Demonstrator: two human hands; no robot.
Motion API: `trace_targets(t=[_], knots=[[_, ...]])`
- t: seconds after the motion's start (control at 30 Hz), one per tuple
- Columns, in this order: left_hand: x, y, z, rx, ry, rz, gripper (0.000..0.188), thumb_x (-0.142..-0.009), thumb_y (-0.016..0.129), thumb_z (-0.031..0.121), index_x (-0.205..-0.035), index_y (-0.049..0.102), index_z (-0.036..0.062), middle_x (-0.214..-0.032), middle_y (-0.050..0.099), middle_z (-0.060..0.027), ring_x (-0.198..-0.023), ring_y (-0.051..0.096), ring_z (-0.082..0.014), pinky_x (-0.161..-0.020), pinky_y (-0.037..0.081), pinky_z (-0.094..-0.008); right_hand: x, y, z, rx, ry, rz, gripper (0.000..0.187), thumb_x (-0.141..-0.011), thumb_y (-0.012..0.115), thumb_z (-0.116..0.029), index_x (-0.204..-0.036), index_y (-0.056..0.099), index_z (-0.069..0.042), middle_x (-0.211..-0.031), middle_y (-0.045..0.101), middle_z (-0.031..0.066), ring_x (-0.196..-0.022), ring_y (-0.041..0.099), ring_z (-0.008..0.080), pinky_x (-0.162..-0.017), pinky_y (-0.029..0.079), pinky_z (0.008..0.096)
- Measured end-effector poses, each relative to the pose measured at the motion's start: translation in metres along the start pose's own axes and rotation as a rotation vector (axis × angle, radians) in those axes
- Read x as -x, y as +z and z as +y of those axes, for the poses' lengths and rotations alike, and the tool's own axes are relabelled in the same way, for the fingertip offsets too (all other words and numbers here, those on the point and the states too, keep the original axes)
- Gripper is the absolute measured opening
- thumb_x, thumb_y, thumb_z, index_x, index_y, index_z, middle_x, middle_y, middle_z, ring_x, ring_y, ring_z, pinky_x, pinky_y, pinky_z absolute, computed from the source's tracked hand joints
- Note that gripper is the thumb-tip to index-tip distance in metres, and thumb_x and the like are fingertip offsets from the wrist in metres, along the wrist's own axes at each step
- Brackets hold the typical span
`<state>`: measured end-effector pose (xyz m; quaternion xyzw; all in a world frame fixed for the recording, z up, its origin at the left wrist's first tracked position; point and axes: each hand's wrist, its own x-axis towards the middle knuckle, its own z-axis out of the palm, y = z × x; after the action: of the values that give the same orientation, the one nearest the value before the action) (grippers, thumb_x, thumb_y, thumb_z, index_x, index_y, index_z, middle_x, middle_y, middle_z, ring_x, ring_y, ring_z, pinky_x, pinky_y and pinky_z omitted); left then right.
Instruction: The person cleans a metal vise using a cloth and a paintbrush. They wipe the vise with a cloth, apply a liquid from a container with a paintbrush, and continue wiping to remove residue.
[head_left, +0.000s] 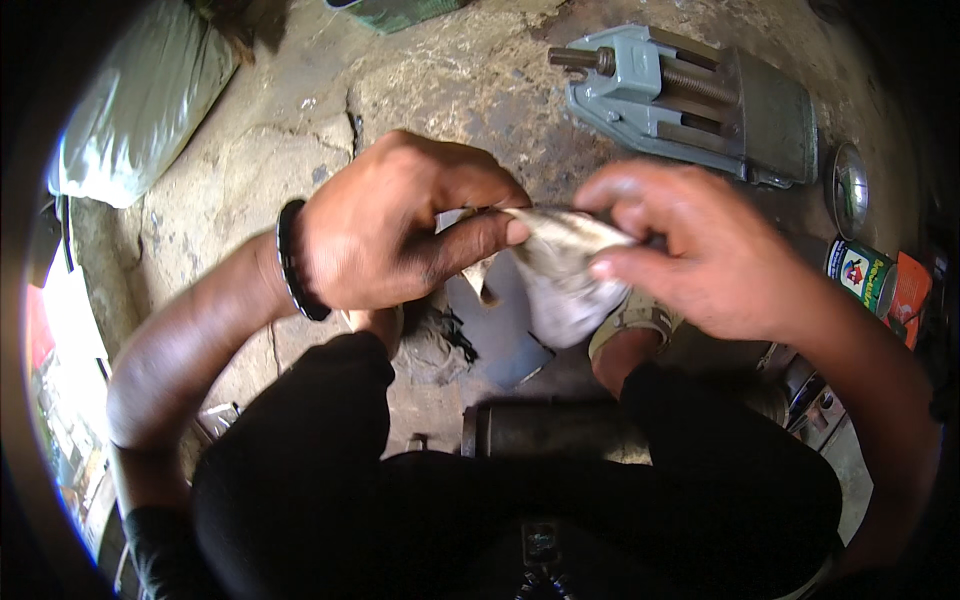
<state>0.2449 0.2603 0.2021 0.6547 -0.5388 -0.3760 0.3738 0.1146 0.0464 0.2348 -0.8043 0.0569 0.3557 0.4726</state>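
Observation:
A dirty whitish cloth [572, 275] hangs between my two hands, in front of my knees and above the floor. My left hand [405, 230], with a dark bracelet at the wrist, pinches one edge of it between thumb and index finger. At the other edge my right hand [690, 240] is closed on the cloth with thumb and fingers, somewhat smeared by motion. A small loose end of the material dangles below my left thumb. Beneath the cloth, a flat grey-blue piece [500, 335] shows on the floor between my feet.
At the back right lies a grey machine vise [700, 95] with a threaded screw. A round metal dish [848, 190] and a green can [862, 275] are to its right. A crumpled grey rag [435, 340] lies near my left foot; a covered bundle [150, 100] stands far left. A dark cylinder [555, 430] is close to me.

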Motion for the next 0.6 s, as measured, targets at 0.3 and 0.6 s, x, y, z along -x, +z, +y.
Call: trace_targets(t=[0.3,0.6], knots=[[-0.009,0.007,0.006,0.049,-0.189,-0.192,0.042,-0.097,0.053,0.033,-0.107,0.064,-0.0061,-0.093,0.066,-0.0178,-0.087,0.063,-0.0220,-0.079,0.050,-0.0327,0.012,0.035,0.043,0.178,-0.699,0.556,0.013,-0.082,0.065,0.003,-0.094,0.062,0.004,-0.089,0.058,0.0121,-0.079,0.058,0.0241,-0.071,0.045,0.0310],[-0.062,0.066,-0.022,0.648,-0.097,-0.064,0.035,-0.096,0.065,0.029,-0.071,0.061,0.0043,-0.061,0.050,0.0053,-0.058,0.046,-0.0038,-0.053,0.038,-0.0246,0.014,0.038,0.090,-0.904,-0.332,0.567,0.017,-0.101,0.052,-0.016,-0.102,0.062,-0.003,-0.089,0.061,-0.0014,-0.083,0.053,0.0057,-0.077,0.043,0.0221]])
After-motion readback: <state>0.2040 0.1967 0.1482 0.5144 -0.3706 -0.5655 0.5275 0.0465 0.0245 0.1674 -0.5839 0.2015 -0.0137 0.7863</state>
